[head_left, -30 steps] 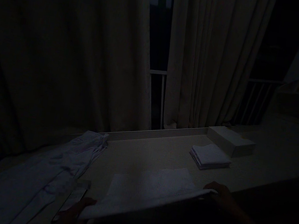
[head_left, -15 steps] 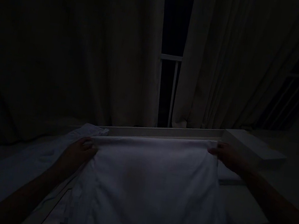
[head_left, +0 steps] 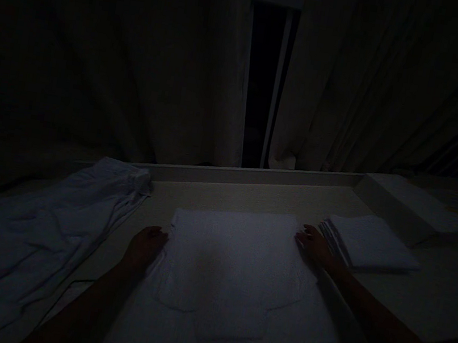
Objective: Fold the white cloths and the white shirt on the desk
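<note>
A white shirt point(head_left: 236, 264) lies spread flat on the pale tabletop, its short sleeves showing as faint outlines at the lower sides. At its left edge, below the upper corner, is my left hand point(head_left: 144, 248), fingertips against the cloth. My right hand point(head_left: 314, 247) rests by the opposite edge, thumb and fingers a little apart. Neither hand appears to grip the fabric, though the light is very dim. Just beyond the right hand sits a folded stack of white cloth point(head_left: 373, 242).
Crumpled white clothes point(head_left: 52, 231) cover the left side. A white box point(head_left: 417, 205) stands at the back right. A raised ledge point(head_left: 249, 177) runs along the far edge, with long curtains point(head_left: 185, 62) behind it.
The shirt, held up by both hands before, has come down flat onto the table. Both hands have moved inward to its sides, and the folded stack is now in fuller view.
</note>
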### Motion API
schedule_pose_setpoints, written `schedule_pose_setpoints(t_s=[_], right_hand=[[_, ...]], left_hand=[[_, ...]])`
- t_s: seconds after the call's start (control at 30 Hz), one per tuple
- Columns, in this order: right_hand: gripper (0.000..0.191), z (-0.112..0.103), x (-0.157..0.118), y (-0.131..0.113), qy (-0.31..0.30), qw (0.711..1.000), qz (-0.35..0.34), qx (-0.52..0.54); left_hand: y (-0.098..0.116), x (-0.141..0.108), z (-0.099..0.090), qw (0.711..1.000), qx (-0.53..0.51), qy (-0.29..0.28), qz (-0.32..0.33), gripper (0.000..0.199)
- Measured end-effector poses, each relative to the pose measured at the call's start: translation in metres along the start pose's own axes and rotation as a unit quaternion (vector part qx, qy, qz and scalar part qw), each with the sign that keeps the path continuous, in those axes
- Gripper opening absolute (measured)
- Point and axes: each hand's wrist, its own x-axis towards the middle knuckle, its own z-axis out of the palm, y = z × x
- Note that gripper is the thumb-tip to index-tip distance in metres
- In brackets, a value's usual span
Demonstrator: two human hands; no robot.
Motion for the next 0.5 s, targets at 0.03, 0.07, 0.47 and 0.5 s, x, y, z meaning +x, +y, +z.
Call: schedule_pose_setpoints(t_s=[0.03,0.07,0.47,0.5], right_hand=[[0.048,-0.007,-0.015,0.01,-0.001,1.0,0.012,-0.008],[0.049,-0.014,-0.032,0.019,0.004,0.999,0.026,-0.022],[0.031,-0.031,-0.17,0.029,0.058,0.963,-0.097,-0.244],[0.03,-0.032,-0.169,0.027,0.057,0.959,-0.095,-0.259]], left_hand=[[-0.012,-0.009,-0.005,1.0,0.007,-0.002,0.001,0.058],[-0.023,-0.02,-0.011,1.0,0.019,-0.004,0.008,0.058],[-0.108,-0.134,-0.003,0.932,0.236,0.062,0.267,0.046],[-0.107,-0.14,-0.001,0.928,0.243,0.073,0.271,0.046]])
